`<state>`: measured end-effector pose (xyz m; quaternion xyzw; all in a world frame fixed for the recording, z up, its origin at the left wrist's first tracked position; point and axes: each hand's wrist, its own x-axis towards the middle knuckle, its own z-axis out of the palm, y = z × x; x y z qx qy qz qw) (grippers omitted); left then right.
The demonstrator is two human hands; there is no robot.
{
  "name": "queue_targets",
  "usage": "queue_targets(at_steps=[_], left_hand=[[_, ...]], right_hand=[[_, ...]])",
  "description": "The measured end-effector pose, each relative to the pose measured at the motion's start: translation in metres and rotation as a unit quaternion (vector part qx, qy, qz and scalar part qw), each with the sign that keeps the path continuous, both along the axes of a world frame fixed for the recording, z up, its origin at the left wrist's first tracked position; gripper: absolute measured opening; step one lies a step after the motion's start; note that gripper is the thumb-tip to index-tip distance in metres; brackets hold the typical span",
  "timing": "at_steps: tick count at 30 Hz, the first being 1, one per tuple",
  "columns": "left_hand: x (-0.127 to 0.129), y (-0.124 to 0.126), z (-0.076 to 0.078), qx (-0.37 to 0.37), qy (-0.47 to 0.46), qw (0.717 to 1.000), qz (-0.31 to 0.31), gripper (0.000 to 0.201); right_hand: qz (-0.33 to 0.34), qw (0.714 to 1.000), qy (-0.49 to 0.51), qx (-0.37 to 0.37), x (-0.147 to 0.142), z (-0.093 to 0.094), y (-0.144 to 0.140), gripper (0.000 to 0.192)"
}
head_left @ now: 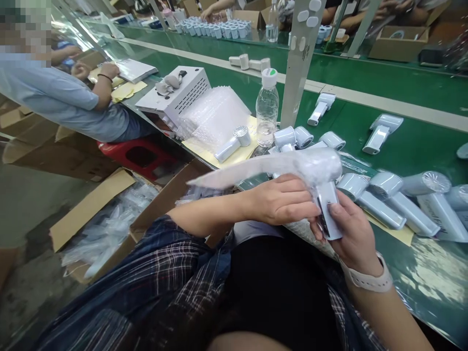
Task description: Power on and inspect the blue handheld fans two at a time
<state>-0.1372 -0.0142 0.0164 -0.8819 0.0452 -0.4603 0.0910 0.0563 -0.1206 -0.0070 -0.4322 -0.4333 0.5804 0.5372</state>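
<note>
Above my lap, my right hand [354,231] grips the handle of a light-blue hair dryer [329,212]. Its head is covered by a bubble-wrap bag [318,163], whose loose end trails to the left. My left hand [288,200] is closed at the lower edge of this wrap, against the handle; its thumb is hidden. Just beyond my right hand, several similar hair dryers [387,185] lie on the green table [420,258]. One more hair dryer [236,143] rests on yellow paper to the left.
A clear plastic bottle [266,109] stands beside a metal post [300,63]. Left of it are stacked bubble-wrap bags [219,109] and a white box [175,92]. An open carton [91,204] holds plastic bags on the floor. A co-worker [66,92] sits at left.
</note>
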Motion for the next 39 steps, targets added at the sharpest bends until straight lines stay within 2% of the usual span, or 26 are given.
queue_targets(at_steps=[1, 2, 3, 5, 6, 7, 8, 9, 11, 13, 15, 17, 18, 20, 22, 24, 27, 29, 31, 32, 34, 35, 36, 37, 39], left_hand=[[0.003, -0.003, 0.0, -0.005, -0.009, 1.0, -0.003, 0.004], [0.005, -0.004, -0.001, -0.014, -0.022, 1.0, 0.005, 0.004], [0.008, -0.004, -0.003, -0.031, -0.039, 0.999, 0.022, 0.007], [0.013, -0.002, -0.008, -0.1, -0.069, 0.991, 0.057, 0.018], [0.016, -0.001, -0.011, -0.152, -0.083, 0.983, 0.061, 0.025], [0.018, -0.001, -0.013, -0.208, -0.098, 0.972, 0.054, 0.031], [0.02, -0.001, -0.016, -0.257, -0.112, 0.959, 0.039, 0.037], [0.021, -0.003, -0.017, -0.288, -0.129, 0.949, 0.025, 0.039], [0.02, -0.009, -0.021, -0.278, -0.168, 0.946, 0.022, 0.033], [0.015, -0.016, -0.026, -0.194, -0.151, 0.969, 0.026, 0.018], [0.009, -0.02, -0.034, -0.109, -0.075, 0.991, 0.011, 0.012], [0.002, -0.018, -0.041, -0.085, 0.002, 0.996, 0.005, 0.01], [-0.002, -0.015, -0.043, -0.107, 0.022, 0.994, 0.02, 0.009], [-0.006, -0.007, -0.042, -0.209, 0.024, 0.975, 0.073, 0.011], [-0.007, 0.001, -0.034, -0.339, 0.0, 0.932, 0.125, 0.025], [-0.004, 0.006, -0.022, -0.433, 0.003, 0.887, 0.158, 0.036], [0.001, 0.01, -0.009, -0.49, 0.064, 0.843, 0.213, 0.027], [0.002, 0.013, -0.007, -0.485, 0.097, 0.836, 0.236, 0.019], [0.003, 0.013, -0.009, -0.44, 0.121, 0.856, 0.243, 0.014], [0.004, 0.011, -0.01, -0.395, 0.126, 0.875, 0.249, 0.014], [0.007, 0.004, -0.011, -0.27, 0.136, 0.921, 0.245, 0.016], [0.009, -0.002, -0.009, -0.197, 0.146, 0.943, 0.227, 0.017], [0.011, -0.008, -0.008, -0.126, 0.156, 0.959, 0.199, 0.017], [0.012, -0.013, -0.005, -0.065, 0.164, 0.97, 0.17, 0.016], [0.014, -0.021, 0.001, 0.01, 0.166, 0.976, 0.138, 0.02]], right_hand=[[-0.021, 0.993, -0.112, 0.01, 0.003, 0.006, -0.002, 0.044], [-0.043, 0.969, -0.239, 0.031, 0.005, 0.011, -0.005, 0.047], [-0.067, 0.923, -0.372, 0.066, 0.007, 0.016, -0.007, 0.047], [-0.114, 0.779, -0.599, 0.143, 0.009, 0.025, -0.012, 0.044], [-0.132, 0.706, -0.674, 0.173, 0.009, 0.028, -0.013, 0.043], [-0.141, 0.65, -0.721, 0.194, 0.008, 0.03, -0.015, 0.043], [-0.141, 0.617, -0.745, 0.211, 0.008, 0.031, -0.015, 0.043], [-0.134, 0.608, -0.75, 0.225, 0.007, 0.03, -0.016, 0.043], [-0.124, 0.632, -0.723, 0.248, 0.004, 0.027, -0.017, 0.043], [-0.127, 0.652, -0.7, 0.26, 0.004, 0.021, -0.019, 0.042], [-0.143, 0.642, -0.706, 0.264, 0.005, 0.013, -0.022, 0.041], [-0.162, 0.618, -0.722, 0.265, 0.009, 0.005, -0.023, 0.04], [-0.175, 0.61, -0.726, 0.264, 0.011, 0.002, -0.024, 0.04], [-0.197, 0.608, -0.725, 0.257, 0.013, -0.005, -0.022, 0.043], [-0.209, 0.614, -0.719, 0.251, 0.012, -0.012, -0.02, 0.045], [-0.202, 0.621, -0.716, 0.248, 0.008, -0.018, -0.018, 0.043], [-0.178, 0.63, -0.715, 0.244, 0.002, -0.023, -0.018, 0.041], [-0.165, 0.633, -0.717, 0.24, -0.001, -0.024, -0.02, 0.042], [-0.151, 0.628, -0.726, 0.236, -0.004, -0.023, -0.022, 0.042], [-0.145, 0.625, -0.731, 0.232, -0.006, -0.022, -0.023, 0.043], [-0.13, 0.624, -0.739, 0.219, -0.008, -0.018, -0.023, 0.041], [-0.121, 0.633, -0.736, 0.21, -0.008, -0.016, -0.021, 0.038], [-0.111, 0.654, -0.721, 0.199, -0.007, -0.013, -0.019, 0.036], [-0.104, 0.69, -0.692, 0.182, -0.004, -0.01, -0.016, 0.035], [-0.104, 0.799, -0.58, 0.116, 0.004, -0.001, -0.009, 0.032]])
